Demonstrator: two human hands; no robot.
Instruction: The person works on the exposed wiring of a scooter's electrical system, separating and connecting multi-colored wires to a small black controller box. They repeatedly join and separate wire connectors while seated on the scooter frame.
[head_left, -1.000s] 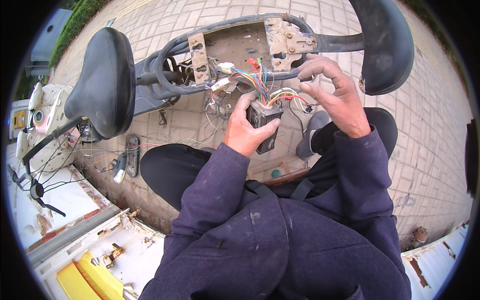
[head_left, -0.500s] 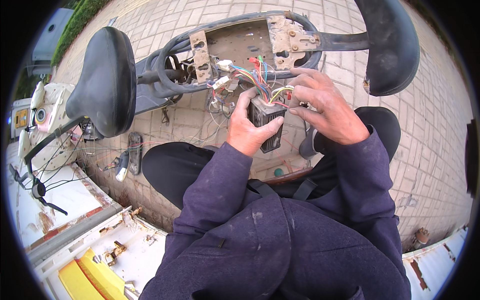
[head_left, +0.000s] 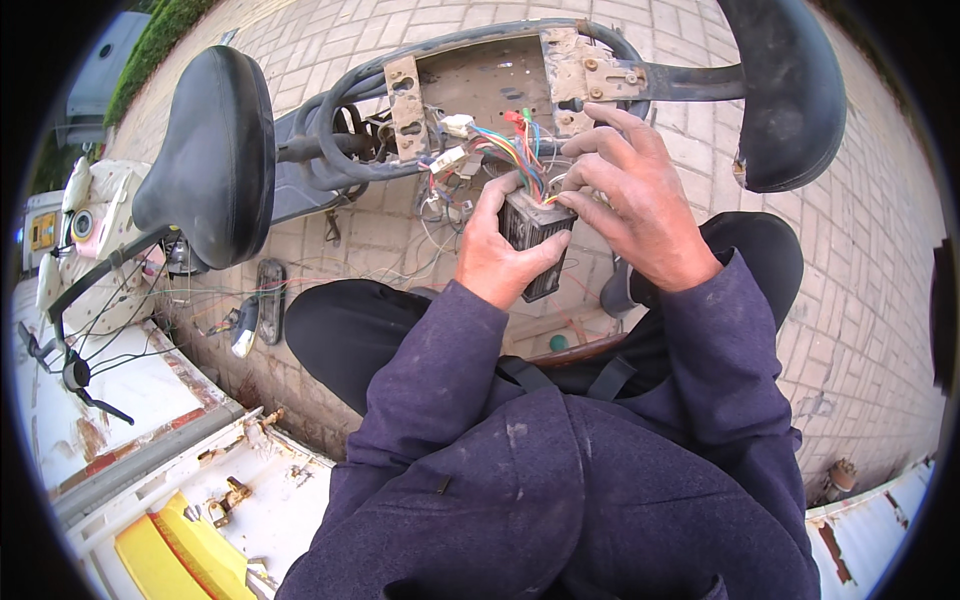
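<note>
My left hand [head_left: 488, 262] is closed around a dark finned metal controller box [head_left: 536, 232], held upright over my lap. Out of its top runs a bundle of coloured wires [head_left: 520, 155], which ends in white plugs [head_left: 450, 160] and small red and green connectors [head_left: 515, 117]. At the box's top right edge, my right hand [head_left: 640, 210] pinches a few thin wires between thumb and forefinger, its other fingers raised. Just beyond the hands lies the metal frame [head_left: 405, 110] of an electric scooter; the wire bundle reaches its near rail.
A black saddle [head_left: 215, 150] is at the left, and a second black padded seat [head_left: 795, 100] at the upper right. Loose thin wires cross the brick paving [head_left: 860, 300]. A black pedal-like piece [head_left: 270, 300] lies left of my knee. Rusty white panels [head_left: 290, 490] are at the lower left.
My right hand has shifted slightly left, closer to the box's top, and its upper fingers have lifted. The yellow wires it held out now lie nearer the box. My left hand keeps its hold.
</note>
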